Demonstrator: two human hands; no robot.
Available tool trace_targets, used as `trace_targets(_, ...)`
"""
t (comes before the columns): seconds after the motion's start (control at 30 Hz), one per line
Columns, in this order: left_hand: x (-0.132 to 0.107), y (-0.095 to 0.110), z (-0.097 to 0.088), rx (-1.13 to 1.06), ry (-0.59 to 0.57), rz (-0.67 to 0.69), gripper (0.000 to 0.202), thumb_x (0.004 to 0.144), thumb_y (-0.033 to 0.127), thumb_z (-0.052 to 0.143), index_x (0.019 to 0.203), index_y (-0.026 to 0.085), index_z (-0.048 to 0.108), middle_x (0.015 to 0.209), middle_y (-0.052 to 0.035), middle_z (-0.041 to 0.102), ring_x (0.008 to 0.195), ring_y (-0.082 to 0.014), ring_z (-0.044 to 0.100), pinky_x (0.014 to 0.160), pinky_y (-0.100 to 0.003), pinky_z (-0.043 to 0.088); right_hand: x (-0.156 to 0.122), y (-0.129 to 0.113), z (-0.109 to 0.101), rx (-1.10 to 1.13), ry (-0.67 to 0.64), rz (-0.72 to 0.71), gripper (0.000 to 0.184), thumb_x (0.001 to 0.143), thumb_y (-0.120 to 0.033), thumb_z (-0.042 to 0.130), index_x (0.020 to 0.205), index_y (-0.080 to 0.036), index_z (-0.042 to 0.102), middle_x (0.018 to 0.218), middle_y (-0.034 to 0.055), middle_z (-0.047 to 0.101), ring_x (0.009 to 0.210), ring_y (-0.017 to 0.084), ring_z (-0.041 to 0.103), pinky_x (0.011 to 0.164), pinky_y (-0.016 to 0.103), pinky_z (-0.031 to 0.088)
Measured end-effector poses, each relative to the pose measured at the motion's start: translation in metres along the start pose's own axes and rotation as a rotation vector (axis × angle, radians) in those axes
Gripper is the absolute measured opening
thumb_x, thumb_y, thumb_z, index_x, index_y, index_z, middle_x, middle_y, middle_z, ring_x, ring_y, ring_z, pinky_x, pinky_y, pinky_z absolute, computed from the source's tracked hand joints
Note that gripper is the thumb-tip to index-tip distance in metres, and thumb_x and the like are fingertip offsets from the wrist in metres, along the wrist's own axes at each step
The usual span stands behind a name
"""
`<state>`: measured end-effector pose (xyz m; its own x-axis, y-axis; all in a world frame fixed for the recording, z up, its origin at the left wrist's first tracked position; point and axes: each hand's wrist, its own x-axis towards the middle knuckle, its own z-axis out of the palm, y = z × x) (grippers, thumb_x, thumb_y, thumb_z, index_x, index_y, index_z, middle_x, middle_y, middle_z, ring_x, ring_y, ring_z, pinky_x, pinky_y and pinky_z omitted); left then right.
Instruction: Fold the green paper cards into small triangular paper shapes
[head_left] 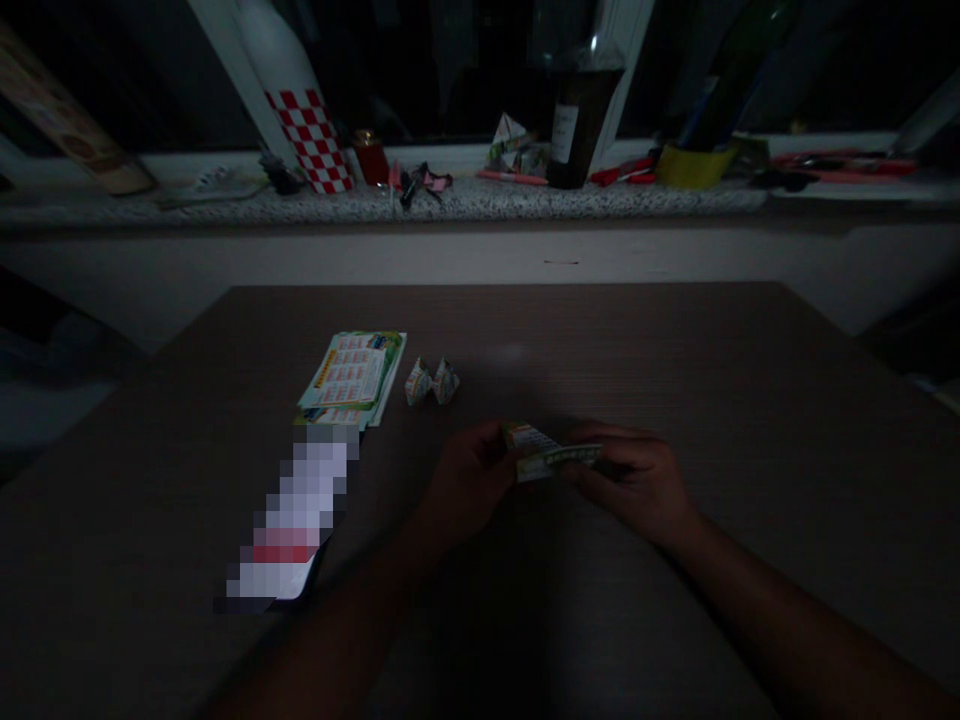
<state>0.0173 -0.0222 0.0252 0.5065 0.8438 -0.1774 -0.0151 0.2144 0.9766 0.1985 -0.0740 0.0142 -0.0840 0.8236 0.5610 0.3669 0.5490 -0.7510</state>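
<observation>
Between my two hands is a small printed paper card [541, 458], partly folded, with a slanted flap on its left part. My left hand [474, 472] pinches its left end with thumb and fingers. At the right end, the thumb and fingers of my right hand [637, 475] close on the same paper. Two small folded paper pieces [432, 382] stand side by side on the table, beyond my left hand. A stack of printed cards [352, 375] lies farther left, with a phone [300, 520] in front of it, its screen lit and blurred out.
The brown table [675, 340] meets a wall below a granite windowsill [480, 205]. Along the sill stand a red-and-white checked bottle [311, 130], a red jar [370, 160], a dark cup [581, 125] and a green bottle in a yellow holder [694, 165], among small clutter. The room is dim.
</observation>
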Motion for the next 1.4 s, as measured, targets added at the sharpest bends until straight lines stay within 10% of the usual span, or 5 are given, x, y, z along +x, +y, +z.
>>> trace_targets(0.23, -0.005, -0.006, -0.004, 0.085, 0.030, 0.095, 0.041, 0.089, 0.049, 0.046, 0.078, 0.016, 0.067, 0.072, -0.0028, 0.064, 0.069, -0.0170, 0.058, 0.064, -0.027, 0.046, 0.001, -0.001, 0.001, -0.006, 0.026, 0.118, 0.006, 0.080, -0.020, 0.069, 0.080, -0.019, 0.075, 0.080, 0.0057, 0.074, 0.069, 0.017, 0.069, 0.060, 0.027, 0.056)
trace_targets(1.4, -0.012, -0.001, -0.001, 0.441, -0.027, 0.269, 0.020, 0.088, 0.031, 0.055, 0.087, 0.016, 0.068, 0.075, 0.0000, 0.065, 0.071, -0.0139, 0.058, 0.063, -0.022, 0.042, 0.000, -0.003, 0.004, 0.051, 0.004, 0.214, 0.009, 0.080, -0.020, 0.067, 0.075, -0.016, 0.074, 0.070, 0.0032, 0.074, 0.061, 0.015, 0.068, 0.056, 0.024, 0.054)
